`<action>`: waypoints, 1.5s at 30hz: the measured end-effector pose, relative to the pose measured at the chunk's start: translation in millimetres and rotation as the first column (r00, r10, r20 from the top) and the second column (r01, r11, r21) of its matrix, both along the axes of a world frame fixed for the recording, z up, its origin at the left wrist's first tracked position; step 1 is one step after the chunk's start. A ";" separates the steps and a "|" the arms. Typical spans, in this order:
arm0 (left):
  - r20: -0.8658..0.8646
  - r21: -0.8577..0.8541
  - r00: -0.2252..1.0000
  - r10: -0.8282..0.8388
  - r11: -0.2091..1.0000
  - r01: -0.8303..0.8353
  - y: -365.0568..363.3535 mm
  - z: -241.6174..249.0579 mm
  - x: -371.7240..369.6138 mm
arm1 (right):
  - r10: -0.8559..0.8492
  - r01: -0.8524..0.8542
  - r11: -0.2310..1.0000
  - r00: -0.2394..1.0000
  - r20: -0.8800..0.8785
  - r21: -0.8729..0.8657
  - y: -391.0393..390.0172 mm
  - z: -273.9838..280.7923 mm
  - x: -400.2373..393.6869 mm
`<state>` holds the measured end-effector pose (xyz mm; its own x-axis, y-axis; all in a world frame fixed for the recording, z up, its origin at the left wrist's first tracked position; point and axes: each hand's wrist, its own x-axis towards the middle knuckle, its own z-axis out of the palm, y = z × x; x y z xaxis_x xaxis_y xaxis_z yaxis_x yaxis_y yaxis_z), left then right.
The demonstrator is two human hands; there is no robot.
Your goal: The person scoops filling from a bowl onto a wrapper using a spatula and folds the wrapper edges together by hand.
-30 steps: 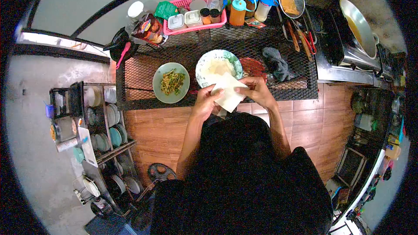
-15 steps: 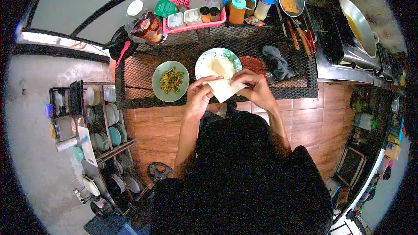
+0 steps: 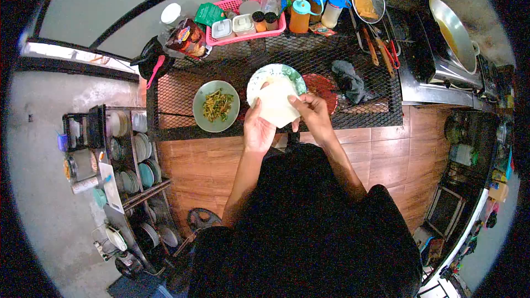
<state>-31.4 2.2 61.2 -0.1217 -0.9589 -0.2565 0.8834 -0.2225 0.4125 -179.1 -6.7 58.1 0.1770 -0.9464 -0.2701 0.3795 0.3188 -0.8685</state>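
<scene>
A thin, pale spring roll wrapper [image 3: 279, 104] is spread between my two hands, above a patterned plate [image 3: 292, 72]. My left hand [image 3: 258, 131] supports its left side, with the thumb on top. My right hand [image 3: 316, 117] pinches the right edge between thumb and fingers. Much of the plate is hidden behind the wrapper. Left of my hands, a pale green bowl [image 3: 199, 118] holds chopped vegetables [image 3: 217, 105].
On the black mesh table [image 3: 182, 74] are a red round mat [image 3: 326, 89] and a dark cloth [image 3: 349, 80]. A pink basket [image 3: 243, 38], sauce bottles [image 3: 301, 22] and a strainer [image 3: 369, 1] line the back. To the right, a large pan [image 3: 466, 33] sits on a stove.
The wrapper, folded with a point hanging down half a second ago, is now opened out flatter. My left hand has turned palm up beneath it, and my right hand has shifted slightly lower.
</scene>
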 end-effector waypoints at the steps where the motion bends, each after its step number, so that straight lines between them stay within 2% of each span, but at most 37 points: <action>1: 0.126 0.013 0.992 -0.019 1.000 0.017 0.4 0.5 -0.2 | -0.002 0.002 1.000 1.000 0.000 -0.002 1.6 -3.3 0.5; 2: 0.251 0.028 0.967 -0.036 0.999 0.030 0.6 1.0 0.1 | -0.009 0.009 1.000 1.000 -0.003 -0.021 3.8 -5.2 2.8; 3: 0.253 0.029 0.967 -0.032 0.999 0.026 2.0 -3.4 1.4 | -0.012 0.012 0.999 1.000 -0.005 -0.037 5.0 -6.2 5.5; 5: 0.381 0.048 0.910 -0.164 0.986 0.158 7.1 -23.4 6.1 | 0.062 -0.065 0.994 0.997 -0.043 -0.087 5.2 -12.9 1.9; 7: 0.386 0.022 0.903 -0.190 0.980 0.197 9.4 -26.5 8.2 | 0.111 -0.117 0.992 0.987 -0.120 -0.044 6.3 -14.0 2.0; 9: 0.422 -0.009 0.882 -0.209 0.972 0.234 10.8 -23.6 8.9 | 0.126 -0.131 0.990 0.985 -0.119 -0.042 5.4 -12.5 -0.2; 11: 0.427 0.009 0.878 -0.215 0.972 0.233 10.6 -27.5 13.4 | 0.128 -0.138 0.989 0.980 -0.151 -0.053 4.5 -11.1 -1.6; 13: 0.529 0.062 0.809 -0.255 0.963 0.263 10.2 -31.7 20.8 | 0.125 -0.134 0.990 0.980 -0.151 -0.051 4.6 -8.0 -0.5; 15: 0.542 0.069 0.790 -0.285 0.952 0.297 9.6 -28.1 29.3 | 0.116 -0.125 0.991 0.981 -0.156 -0.049 5.1 -6.9 -2.2; 17: 0.559 0.080 0.766 -0.316 0.941 0.330 9.2 -24.1 35.5 | 0.083 -0.139 0.977 0.946 -0.313 -0.162 5.5 -8.8 -2.5; 18: 0.578 0.084 0.750 -0.321 0.938 0.337 9.1 -23.2 38.0 | 0.101 -0.163 0.975 0.931 -0.351 -0.151 4.7 -8.0 -3.7; 21: 0.602 0.090 0.726 -0.332 0.932 0.351 8.8 -14.6 38.1 | 0.038 -0.120 0.961 0.951 -0.307 -0.250 4.6 -13.7 1.4; 25: 0.593 0.122 0.707 -0.385 0.911 0.393 6.4 -0.4 32.7 | 0.112 -0.175 0.964 0.951 -0.288 -0.202 5.8 -13.1 -0.7; 27: 0.601 0.124 0.715 -0.356 0.926 0.357 6.6 -6.4 30.0 | 0.212 -0.234 0.972 0.923 -0.322 -0.029 6.3 -5.9 -3.2; 28: 0.609 0.126 0.722 -0.328 0.939 0.321 6.7 -8.1 29.0 | 0.211 -0.232 0.972 0.923 -0.322 -0.028 6.4 -6.2 -2.8; 33: 0.633 0.157 0.672 -0.384 0.914 0.374 6.4 -2.8 31.9 | 0.112 -0.158 0.979 0.942 -0.316 -0.126 7.0 -6.1 0.8; 36: 0.664 0.160 0.633 -0.399 0.902 0.401 8.6 -6.7 29.4 | 0.090 -0.170 0.969 0.918 -0.385 -0.179 4.5 -19.9 -0.9; 38: 0.680 0.154 0.623 -0.387 0.906 0.395 9.6 -12.3 26.5 | 0.097 -0.176 0.966 0.924 -0.370 -0.188 6.2 -28.5 -1.5; 40: 0.779 0.128 0.529 -0.337 0.911 0.393 8.8 -18.6 26.9 | 0.112 -0.191 0.962 0.929 -0.352 -0.197 7.6 -28.5 -2.8; 41: 0.782 0.130 0.528 -0.332 0.915 0.382 9.7 -24.6 24.9 | 0.136 -0.208 0.963 0.925 -0.356 -0.173 8.2 -25.9 -5.3; 43: 0.790 0.083 0.581 -0.197 0.973 0.216 11.4 -30.9 17.9 | 0.172 -0.236 0.961 0.919 -0.355 -0.146 8.2 -21.3 -10.7; 44: 0.726 0.191 0.610 -0.319 0.945 0.266 12.0 -31.3 21.7 | 0.158 -0.219 0.968 0.914 -0.374 -0.124 7.6 -19.8 -14.7; 45: 0.726 0.194 0.610 -0.317 0.946 0.260 11.7 -31.7 23.6 | 0.143 -0.198 0.975 0.908 -0.394 -0.102 7.4 -18.6 -19.2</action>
<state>-7.8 13.9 29.4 -0.1322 -0.8862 -0.4440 0.1728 -0.4616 0.8701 -198.3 0.7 39.5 0.2484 -0.9433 -0.2200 -0.0398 0.2170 -0.9754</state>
